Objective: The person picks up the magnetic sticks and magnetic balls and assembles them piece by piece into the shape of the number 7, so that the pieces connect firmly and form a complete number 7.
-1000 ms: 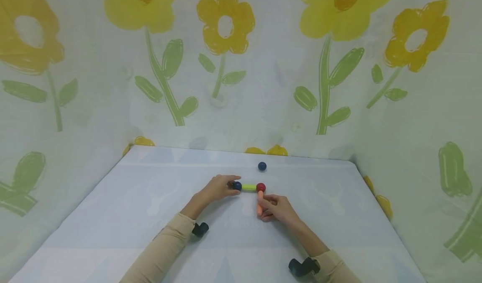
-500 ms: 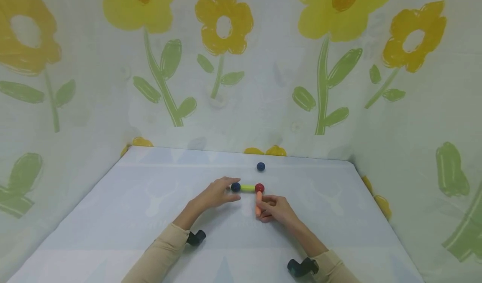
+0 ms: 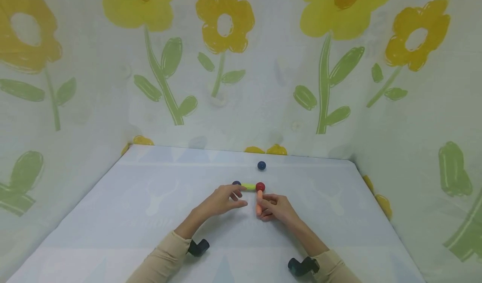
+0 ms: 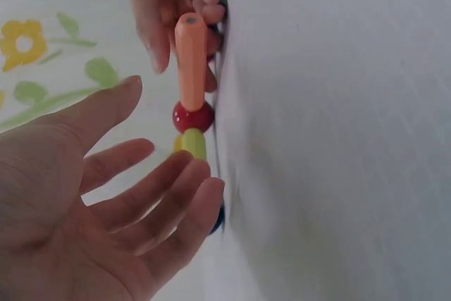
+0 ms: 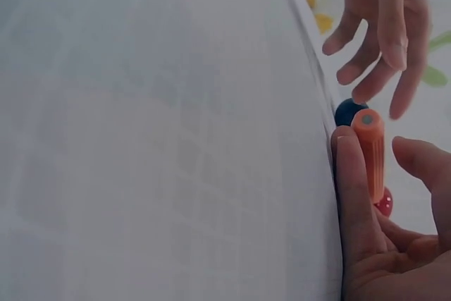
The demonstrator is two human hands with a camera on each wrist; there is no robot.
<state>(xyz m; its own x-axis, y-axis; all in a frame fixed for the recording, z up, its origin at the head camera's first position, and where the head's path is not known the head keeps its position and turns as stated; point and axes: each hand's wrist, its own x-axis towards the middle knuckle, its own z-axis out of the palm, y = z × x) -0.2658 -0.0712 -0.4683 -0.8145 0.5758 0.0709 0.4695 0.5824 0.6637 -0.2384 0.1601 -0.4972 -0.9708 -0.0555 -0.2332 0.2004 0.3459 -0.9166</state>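
An orange stick (image 3: 259,205) with a grey dot in its end meets a red ball (image 3: 260,186). From that ball a yellow-green stick (image 3: 248,186) runs left to a blue ball (image 3: 236,183). My right hand (image 3: 278,208) holds the orange stick, fingers curled at its side; in the right wrist view the thumb (image 5: 419,160) stands slightly off it. My left hand (image 3: 224,200) is spread loosely in front of the blue ball and yellow-green stick, partly covering both, and holds nothing. In the left wrist view its fingers (image 4: 201,209) hide most of the blue ball.
A second blue ball (image 3: 261,165) lies farther back on the white-covered table (image 3: 150,216). Flower-printed cloth (image 3: 263,86) hangs behind and at both sides. Each wrist carries a black camera mount, such as the right one (image 3: 302,267).
My left hand has come away from the blue ball at the end, moving slightly right and toward me. The right hand stays at the orange stick.
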